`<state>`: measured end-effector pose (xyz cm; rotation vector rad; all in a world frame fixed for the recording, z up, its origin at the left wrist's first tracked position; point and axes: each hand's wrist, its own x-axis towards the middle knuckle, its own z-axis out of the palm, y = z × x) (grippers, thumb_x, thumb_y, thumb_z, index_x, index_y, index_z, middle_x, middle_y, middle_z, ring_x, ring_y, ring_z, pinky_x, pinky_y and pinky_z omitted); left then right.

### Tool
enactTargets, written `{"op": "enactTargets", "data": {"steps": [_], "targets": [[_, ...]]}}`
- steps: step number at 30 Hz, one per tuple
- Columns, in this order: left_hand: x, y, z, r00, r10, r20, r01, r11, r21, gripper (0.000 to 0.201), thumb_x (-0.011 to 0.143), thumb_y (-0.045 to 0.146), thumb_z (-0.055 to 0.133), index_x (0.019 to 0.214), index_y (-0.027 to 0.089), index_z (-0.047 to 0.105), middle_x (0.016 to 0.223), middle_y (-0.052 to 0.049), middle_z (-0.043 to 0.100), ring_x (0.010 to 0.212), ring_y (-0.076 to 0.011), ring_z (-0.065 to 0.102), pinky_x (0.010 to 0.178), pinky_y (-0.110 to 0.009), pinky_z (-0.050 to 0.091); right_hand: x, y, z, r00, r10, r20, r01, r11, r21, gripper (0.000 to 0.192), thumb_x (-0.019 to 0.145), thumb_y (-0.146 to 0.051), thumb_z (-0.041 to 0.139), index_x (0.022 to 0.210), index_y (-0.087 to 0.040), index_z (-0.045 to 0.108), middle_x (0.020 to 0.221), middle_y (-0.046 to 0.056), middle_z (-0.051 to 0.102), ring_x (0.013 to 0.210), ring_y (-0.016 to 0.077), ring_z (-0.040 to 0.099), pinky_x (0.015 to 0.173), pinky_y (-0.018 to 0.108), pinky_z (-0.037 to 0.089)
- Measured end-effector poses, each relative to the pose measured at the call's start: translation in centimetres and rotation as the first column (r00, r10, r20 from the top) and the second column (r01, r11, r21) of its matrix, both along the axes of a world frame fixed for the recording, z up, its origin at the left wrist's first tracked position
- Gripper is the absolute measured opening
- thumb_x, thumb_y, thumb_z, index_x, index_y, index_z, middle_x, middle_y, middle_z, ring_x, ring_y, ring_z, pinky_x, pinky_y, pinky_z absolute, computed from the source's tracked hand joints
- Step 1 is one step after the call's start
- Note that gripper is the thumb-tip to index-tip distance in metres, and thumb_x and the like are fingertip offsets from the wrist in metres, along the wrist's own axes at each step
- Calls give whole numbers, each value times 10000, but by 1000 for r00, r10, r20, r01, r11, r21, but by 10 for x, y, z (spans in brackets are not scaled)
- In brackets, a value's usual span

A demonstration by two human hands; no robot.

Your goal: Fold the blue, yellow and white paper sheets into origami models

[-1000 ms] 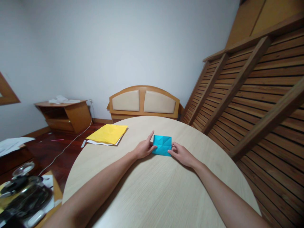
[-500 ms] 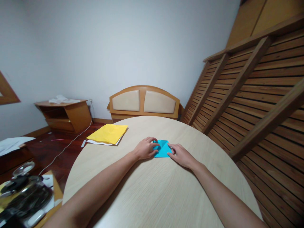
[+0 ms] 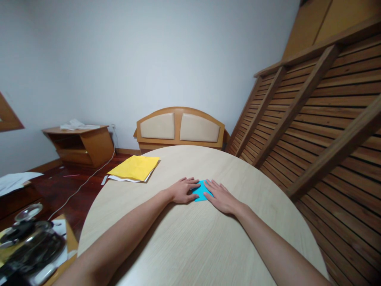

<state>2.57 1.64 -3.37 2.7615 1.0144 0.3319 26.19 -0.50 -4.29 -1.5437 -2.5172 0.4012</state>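
A small folded piece of blue paper (image 3: 200, 191) lies flat on the pale round table (image 3: 184, 246). My left hand (image 3: 183, 190) rests on its left side, fingers stretched out, with the thumb near the lower left edge. On the opposite side my right hand (image 3: 220, 196) lies flat over the paper's right part, its fingers extended and slightly spread. Both hands cover the paper's side edges, so its full outline is hidden.
Yellow sheets (image 3: 135, 167) over white paper lie at the table's far left edge. A headboard (image 3: 178, 127) stands beyond the table, and wooden slats (image 3: 321, 119) lean on the right. A cluttered low stand (image 3: 32, 246) is at lower left.
My right hand has gone from pinching the paper's right edge to lying flat on it, further left. Less of the blue paper shows now. The left fingers have flattened.
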Motion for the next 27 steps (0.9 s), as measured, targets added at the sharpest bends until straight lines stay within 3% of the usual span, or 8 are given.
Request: {"op": "enactTargets", "data": {"steps": [5, 8, 12, 20, 27], "targets": [[-1, -1, 1, 999, 17, -27, -18, 1000, -21, 637, 934, 547, 483, 1487, 241, 405, 1580, -123, 314, 1461, -362, 260, 1154, -597, 222, 19, 5, 6, 994, -111, 5, 110, 992, 63, 640, 981, -520, 366, 1536, -204, 327, 1619, 83, 217, 1504, 329, 105, 1188, 586, 104], [-3, -1, 1, 1000, -16, -20, 16, 1000, -6, 616, 938, 556, 478, 1479, 266, 421, 1581, -124, 311, 1462, -364, 258, 1152, -602, 220, 14, 2, 9, 999, -5, -47, 13, 988, 157, 618, 985, -479, 379, 1533, -198, 329, 1612, 82, 248, 1507, 287, 124, 1202, 548, 89], [-3, 0, 2, 995, -96, -5, 96, 995, 8, 590, 938, 540, 495, 1471, 294, 430, 1576, -105, 329, 1460, -353, 270, 1156, -597, 222, -2, -2, 5, 990, 117, -73, -113, 991, 67, 652, 995, -546, 312, 1550, -206, 281, 1609, 64, 257, 1503, 254, 157, 1212, 505, 110], [-1, 1, -1, 1000, 24, 3, -24, 1000, 14, 552, 970, 479, 443, 1451, 208, 461, 1545, -138, 380, 1434, -360, 325, 1143, -573, 286, 13, 4, 3, 996, -80, 31, 80, 997, -3, 748, 962, -601, 327, 1559, -157, 250, 1627, 56, 184, 1507, 297, 110, 1214, 495, 112], [-1, 3, -5, 992, 124, 24, -126, 984, 123, 503, 957, 460, 470, 1394, 216, 521, 1487, -135, 470, 1377, -354, 418, 1113, -561, 342, 17, 5, 3, 991, -127, 51, 126, 992, 19, 741, 960, -596, 326, 1555, -158, 271, 1626, 55, 192, 1505, 296, 128, 1213, 460, 133]]}}
